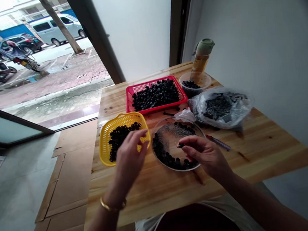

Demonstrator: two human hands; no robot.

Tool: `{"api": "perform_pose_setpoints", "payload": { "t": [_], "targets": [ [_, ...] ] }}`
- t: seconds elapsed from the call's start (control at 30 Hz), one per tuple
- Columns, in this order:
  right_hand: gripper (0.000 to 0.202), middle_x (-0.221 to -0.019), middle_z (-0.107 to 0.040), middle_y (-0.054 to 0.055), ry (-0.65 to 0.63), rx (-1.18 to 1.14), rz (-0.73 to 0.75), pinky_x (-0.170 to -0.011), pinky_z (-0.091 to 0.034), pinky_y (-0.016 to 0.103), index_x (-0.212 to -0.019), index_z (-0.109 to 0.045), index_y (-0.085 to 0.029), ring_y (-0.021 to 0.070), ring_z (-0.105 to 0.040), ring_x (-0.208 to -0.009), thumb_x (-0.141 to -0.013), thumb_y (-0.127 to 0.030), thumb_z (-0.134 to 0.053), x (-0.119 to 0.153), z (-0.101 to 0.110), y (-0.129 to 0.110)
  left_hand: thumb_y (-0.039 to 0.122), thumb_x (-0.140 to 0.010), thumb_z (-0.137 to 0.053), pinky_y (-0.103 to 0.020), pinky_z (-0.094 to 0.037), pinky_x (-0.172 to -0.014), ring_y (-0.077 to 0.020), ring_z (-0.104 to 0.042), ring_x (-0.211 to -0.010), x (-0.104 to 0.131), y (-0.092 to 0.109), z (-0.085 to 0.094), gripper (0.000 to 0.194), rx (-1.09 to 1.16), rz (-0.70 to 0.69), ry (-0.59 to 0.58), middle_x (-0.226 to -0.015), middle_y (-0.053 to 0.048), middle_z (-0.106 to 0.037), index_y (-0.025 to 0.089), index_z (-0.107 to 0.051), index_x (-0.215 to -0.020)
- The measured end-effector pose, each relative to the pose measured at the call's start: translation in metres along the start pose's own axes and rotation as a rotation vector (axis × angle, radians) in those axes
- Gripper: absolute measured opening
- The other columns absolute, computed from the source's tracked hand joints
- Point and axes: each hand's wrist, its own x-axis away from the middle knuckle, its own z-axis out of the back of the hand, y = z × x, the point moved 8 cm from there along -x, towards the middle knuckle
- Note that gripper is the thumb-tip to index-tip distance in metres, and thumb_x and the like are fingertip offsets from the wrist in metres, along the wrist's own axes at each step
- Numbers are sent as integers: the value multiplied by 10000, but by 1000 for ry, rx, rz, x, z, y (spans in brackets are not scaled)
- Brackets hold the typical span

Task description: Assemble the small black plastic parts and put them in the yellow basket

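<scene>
Over the clear round tub (177,170), my right hand (206,154) pinches a small black round piece (181,145) between thumb and fingertips. Similar black pieces (159,150) line the inside of this tub. My left hand (130,151), slightly blurred, hovers at the right side of the yellow basket (107,162). Its thumb and fingers are apart with nothing visible between them. Black ring-like pieces (120,134) fill the middle of that basket, partly hidden behind the hand.
A red basket (143,111) of black discs stands behind. Nearby are a bag of black pieces (222,108), a clear bowl (207,81), a bottle (201,56) and a red-and-clear pen-like tool (218,142). The wooden table (279,152) meets a wall at right.
</scene>
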Motion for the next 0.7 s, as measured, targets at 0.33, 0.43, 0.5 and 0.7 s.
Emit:
{"api": "perform_pose_setpoints", "payload": {
  "t": [0.33,0.43,0.5,0.7],
  "targets": [
    [240,-705,-663,-5,-27,-24,-66,-490,-458,180,-977,-764,-194,77,-547,-520,-856,-398,-806,7,-1,2,117,-816,-634,-343,-503,-749,-264,-687,-792,-66,-94,-35,131,-501,57,-476,-871,-111,-744,166,-750,-851],
    [242,-736,-683,5,-48,-33,-73,-494,-452,183,-988,-761,-194,77,-540,-530,-861,-395,-804,7,-3,3,131,-832,-612,-340,-496,-740,-266,-686,-832,-59,-73,-25,135,-489,51,-422,-908,-114,-742,163,-725,-899],
    [222,-790,-715,23,-82,-28,-38,-505,-447,185,-1011,-765,-199,80,-543,-552,-890,-384,-781,7,-8,-1,166,-870,-587,-331,-500,-737,-241,-679,-813,-48,-48,-15,168,-455,43,-370,-899,-86,-735,169,-699,-995],
    [191,-1125,-770,96,-157,-38,154,-613,-500,234,-1063,-749,-211,104,-590,-673,-945,-359,-725,10,-27,-21,190,-860,-630,-238,-469,-576,-125,-549,-578,-2,40,-5,94,61,-97,-108,-693,26,-610,195,-680,-940]
  ]
}}
